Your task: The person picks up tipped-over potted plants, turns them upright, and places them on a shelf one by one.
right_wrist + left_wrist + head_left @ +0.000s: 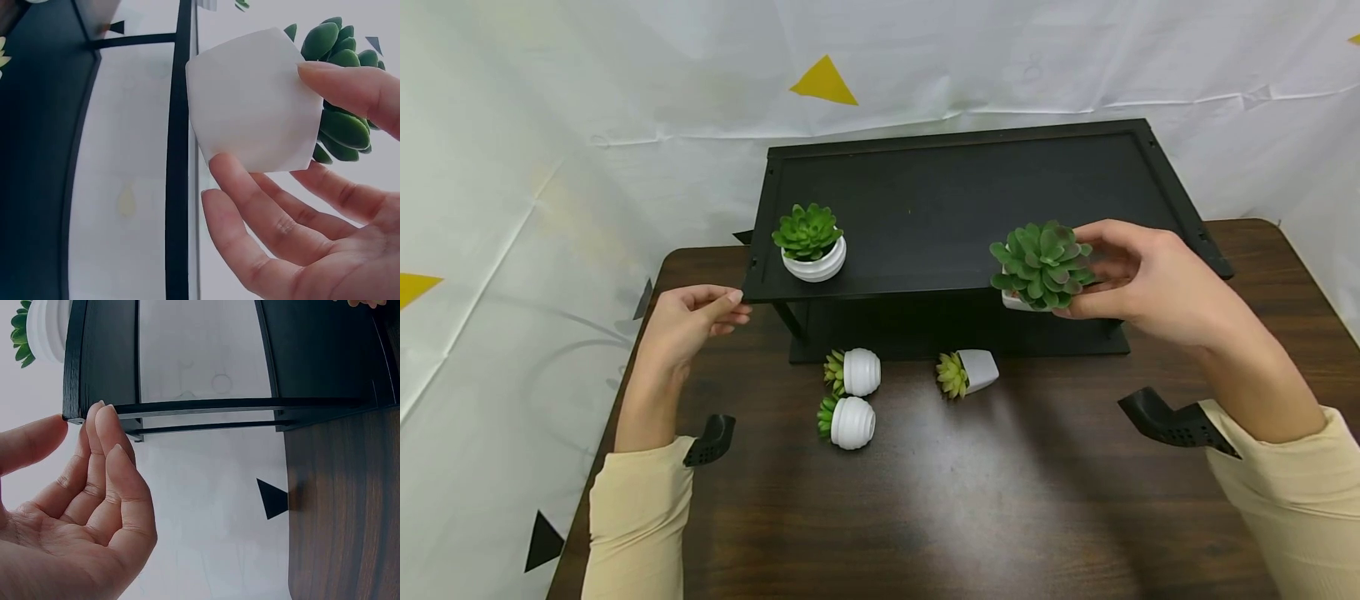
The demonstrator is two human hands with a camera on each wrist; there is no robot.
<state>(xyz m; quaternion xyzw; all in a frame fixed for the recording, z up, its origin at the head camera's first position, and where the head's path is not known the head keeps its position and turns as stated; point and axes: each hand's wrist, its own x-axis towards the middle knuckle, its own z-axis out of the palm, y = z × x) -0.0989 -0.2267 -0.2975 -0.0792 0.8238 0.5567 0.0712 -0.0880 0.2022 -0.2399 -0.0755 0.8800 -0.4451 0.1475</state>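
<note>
My right hand holds a potted succulent at the front edge of the black shelf. In the right wrist view its white angular pot sits between thumb and fingers, with dark green leaves to the right. My left hand pinches the shelf's front left corner; thumb and fingertips meet the board's edge in the left wrist view. On the shelf top, close to that corner, another succulent stands upright in a round white pot.
Two small succulents in round white pots lie on their sides on the brown wooden table. A third, in a tapered white pot, lies to their right. The shelf's lower board is behind them, and white sheeting hangs around.
</note>
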